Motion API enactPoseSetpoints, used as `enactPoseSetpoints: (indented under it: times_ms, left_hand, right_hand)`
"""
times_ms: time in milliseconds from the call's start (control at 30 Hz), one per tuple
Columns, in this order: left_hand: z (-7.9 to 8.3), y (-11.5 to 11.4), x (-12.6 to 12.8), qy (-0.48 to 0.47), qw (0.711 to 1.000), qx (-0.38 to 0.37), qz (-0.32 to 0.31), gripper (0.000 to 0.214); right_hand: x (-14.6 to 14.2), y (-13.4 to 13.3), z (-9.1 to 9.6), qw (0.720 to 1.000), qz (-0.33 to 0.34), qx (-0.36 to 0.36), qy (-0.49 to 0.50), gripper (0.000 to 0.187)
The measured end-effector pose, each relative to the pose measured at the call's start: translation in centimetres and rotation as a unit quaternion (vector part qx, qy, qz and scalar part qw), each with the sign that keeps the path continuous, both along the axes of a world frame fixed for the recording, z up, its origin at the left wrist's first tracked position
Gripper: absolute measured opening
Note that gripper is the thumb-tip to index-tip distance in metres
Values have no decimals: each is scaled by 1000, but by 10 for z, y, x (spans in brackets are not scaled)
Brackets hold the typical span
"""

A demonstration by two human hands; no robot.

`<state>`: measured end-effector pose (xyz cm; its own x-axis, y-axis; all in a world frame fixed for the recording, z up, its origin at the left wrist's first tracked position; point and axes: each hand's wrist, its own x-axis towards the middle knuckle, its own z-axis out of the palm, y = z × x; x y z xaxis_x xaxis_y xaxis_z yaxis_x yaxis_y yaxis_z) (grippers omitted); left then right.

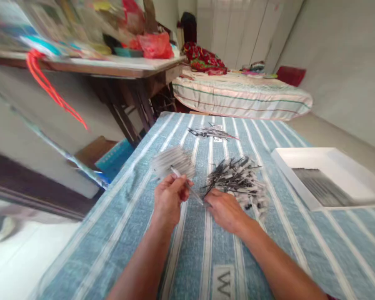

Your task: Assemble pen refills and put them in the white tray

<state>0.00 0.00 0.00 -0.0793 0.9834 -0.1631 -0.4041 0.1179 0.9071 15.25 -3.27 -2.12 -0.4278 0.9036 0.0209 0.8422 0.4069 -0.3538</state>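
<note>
My left hand point(171, 193) is closed in a pinch around a thin pale tube point(196, 196) that looks like a pen barrel, its lower end slanting to the right. Just beyond that hand lies a flat bundle of similar pale tubes point(165, 160), side by side. At the near left edge of a loose heap of black and clear slender pieces point(237, 179), my right hand point(223, 208) has its fingers pressed together. Dark strips lie at its fingertips, but what it grips is hidden and blurred.
A white tray point(346, 160) at the right holds a row of dark thin sticks point(321, 185). Farther back on the striped blue cloth point(137, 216) is a smaller pile of thin pieces point(212, 132). A cluttered side table point(137, 71) stands left; a bed point(240, 93) is behind.
</note>
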Motion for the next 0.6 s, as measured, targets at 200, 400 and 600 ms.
enactPoseSetpoints:
  times_ms: [200, 400, 600]
  left_hand:
    - [-1, 0, 1, 13, 1000, -4, 13, 19]
    - [-4, -1, 2, 27, 999, 16, 20, 17]
    - [-5, -2, 3, 36, 999, 18, 15, 16]
  right_hand:
    - [5, -5, -3, 994, -26, -23, 100, 17]
    - [2, -18, -5, 905, -90, -200, 365, 9]
    - [-1, -19, -2, 862, -116, -245, 428, 7]
